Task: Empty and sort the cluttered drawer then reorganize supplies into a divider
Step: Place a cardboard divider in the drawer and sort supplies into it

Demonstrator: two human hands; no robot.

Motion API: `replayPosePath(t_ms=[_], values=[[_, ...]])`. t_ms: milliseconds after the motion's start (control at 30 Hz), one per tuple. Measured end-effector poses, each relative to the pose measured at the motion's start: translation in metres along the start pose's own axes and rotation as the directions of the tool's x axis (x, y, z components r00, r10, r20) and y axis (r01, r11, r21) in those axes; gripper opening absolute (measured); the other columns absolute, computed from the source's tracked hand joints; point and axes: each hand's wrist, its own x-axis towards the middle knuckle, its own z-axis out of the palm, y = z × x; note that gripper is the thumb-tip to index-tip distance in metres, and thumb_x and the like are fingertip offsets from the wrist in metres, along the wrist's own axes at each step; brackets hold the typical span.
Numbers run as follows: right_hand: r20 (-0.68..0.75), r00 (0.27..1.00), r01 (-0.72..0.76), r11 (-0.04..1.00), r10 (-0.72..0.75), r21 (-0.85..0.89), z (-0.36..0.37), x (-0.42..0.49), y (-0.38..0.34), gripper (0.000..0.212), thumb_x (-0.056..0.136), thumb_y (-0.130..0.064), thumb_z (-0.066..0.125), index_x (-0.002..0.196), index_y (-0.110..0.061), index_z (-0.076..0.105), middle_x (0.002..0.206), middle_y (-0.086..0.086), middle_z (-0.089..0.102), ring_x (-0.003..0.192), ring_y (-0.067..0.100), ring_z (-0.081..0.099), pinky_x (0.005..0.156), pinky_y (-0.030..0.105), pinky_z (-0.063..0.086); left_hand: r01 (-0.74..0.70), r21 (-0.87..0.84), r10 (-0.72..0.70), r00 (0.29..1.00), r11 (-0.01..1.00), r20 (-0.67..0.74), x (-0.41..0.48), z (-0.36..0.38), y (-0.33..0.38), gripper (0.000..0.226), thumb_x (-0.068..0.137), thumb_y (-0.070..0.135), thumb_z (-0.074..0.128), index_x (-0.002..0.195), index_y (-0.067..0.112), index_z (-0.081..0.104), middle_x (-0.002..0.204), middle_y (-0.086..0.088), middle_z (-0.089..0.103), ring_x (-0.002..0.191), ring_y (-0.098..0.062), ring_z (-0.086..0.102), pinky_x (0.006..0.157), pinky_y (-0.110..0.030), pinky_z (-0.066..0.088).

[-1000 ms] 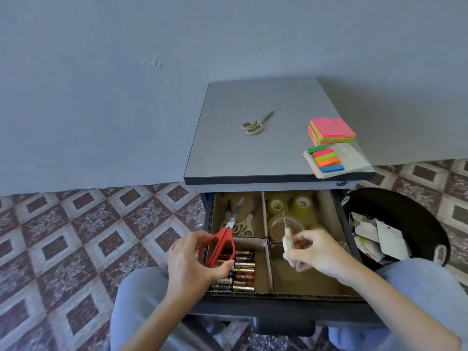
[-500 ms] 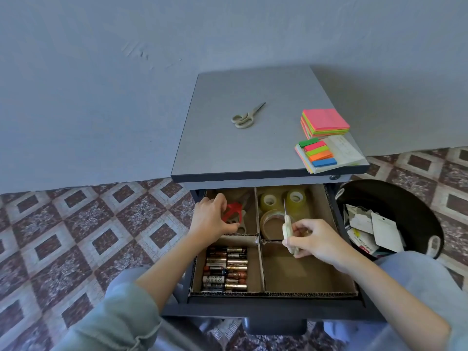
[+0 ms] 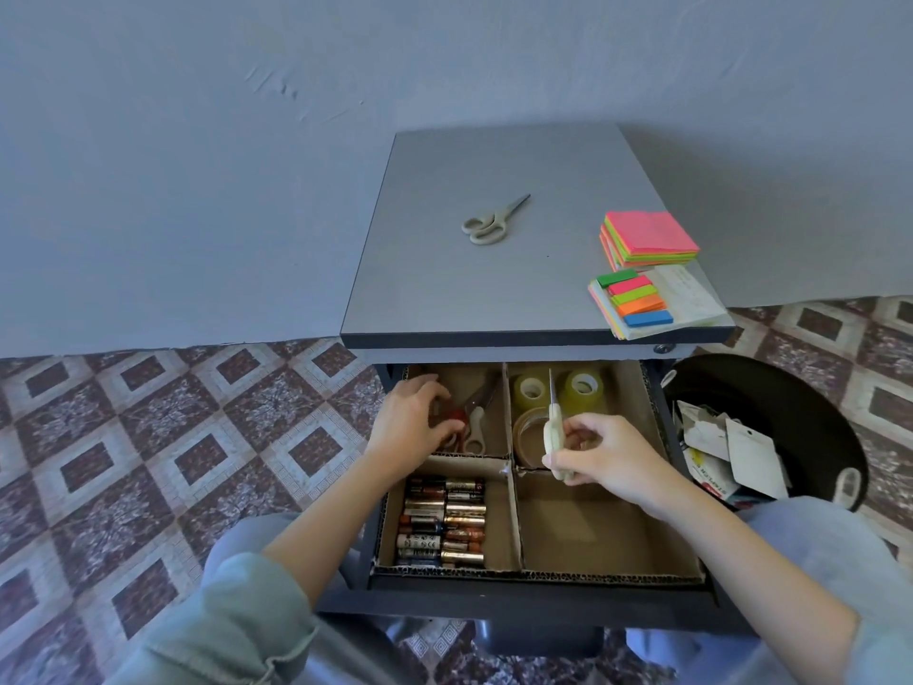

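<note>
Cardboard divider splits the open drawer into four compartments. The left hand reaches into the back-left one, fingers curled around the handle of the red scissors, which lie against a cream-handled pair. The right hand pinches slim pale scissors by the handle, blade pointing away, over the back-right compartment. Tape rolls sit in that compartment; batteries lie stacked in the front-left. On the table above rest beige scissors, sticky notes and index tabs. A black bin holding paper scraps stands to the right.
</note>
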Motion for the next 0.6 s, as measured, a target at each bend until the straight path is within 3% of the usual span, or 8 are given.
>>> replayPosePath(t_ms=[100,200,267,333,433,600], values=[[-0.018,0.999,0.046,0.989,-0.049,-0.14,0.001,0.001,-0.004,0.026,0.073,-0.02,0.077,0.094,-0.021,0.062,0.09,0.002,0.062,0.079,0.014,0.062,0.062,0.019,0.055,0.037,-0.059,-0.043,0.993,0.998,-0.111,-0.007,0.002,-0.014,0.048,0.096,0.035,0.047,0.138,0.014,0.042,0.15,-0.001,0.032,0.139,-0.018,0.024,0.11,-0.03,0.024],[0.013,0.998,0.068,0.973,-0.067,-0.222,0.009,0.011,-0.012,0.025,0.071,-0.026,0.078,0.091,-0.016,0.068,0.083,0.001,0.064,0.075,0.016,0.062,0.069,0.032,0.057,0.038,-0.133,-0.04,0.999,0.99,-0.011,-0.019,0.013,-0.027,0.056,0.1,0.042,0.027,0.148,0.015,0.021,0.157,0.001,0.015,0.144,-0.01,0.008,0.113,-0.021,0.005],[0.029,0.996,0.085,0.936,-0.08,-0.342,0.019,0.022,-0.02,0.028,0.07,-0.032,0.077,0.09,-0.013,0.07,0.076,-0.003,0.063,0.069,0.011,0.056,0.064,0.029,0.049,0.032,-0.218,-0.034,0.999,0.976,-0.006,-0.025,0.019,-0.03,0.063,0.096,0.05,0.018,0.149,0.017,0.013,0.157,0.003,0.01,0.144,-0.006,0.003,0.112,-0.016,0.0],[0.057,0.996,0.085,0.913,-0.067,-0.4,0.032,0.032,-0.03,0.032,0.071,-0.034,0.075,0.087,-0.007,0.071,0.075,0.003,0.064,0.065,0.011,0.052,0.059,0.023,0.04,0.037,-0.243,-0.046,0.998,0.969,-0.031,-0.024,0.02,-0.032,0.072,0.09,0.057,0.013,0.149,0.017,0.013,0.157,0.003,0.013,0.144,-0.006,0.006,0.112,-0.016,0.001],[0.124,0.992,0.054,0.906,-0.001,-0.419,0.052,0.047,-0.045,0.026,0.076,-0.029,0.07,0.068,-0.004,0.067,0.063,0.004,0.06,0.056,0.009,0.05,0.05,0.013,0.038,0.039,-0.253,-0.058,0.996,0.967,-0.068,-0.025,0.02,-0.033,0.077,0.086,0.06,0.009,0.149,0.016,0.018,0.156,0.001,0.019,0.143,-0.008,0.012,0.112,-0.016,0.004],[0.163,0.983,0.009,0.87,0.083,-0.494,0.081,0.071,-0.058,0.032,0.081,-0.031,0.062,0.056,-0.012,0.057,0.048,-0.001,0.05,0.041,0.011,0.043,0.043,0.014,0.037,0.027,-0.255,-0.052,0.994,0.967,-0.091,-0.025,0.021,-0.034,0.075,0.088,0.058,0.012,0.148,0.013,0.022,0.154,-0.003,0.024,0.143,-0.01,0.016,0.112,-0.016,0.007]])
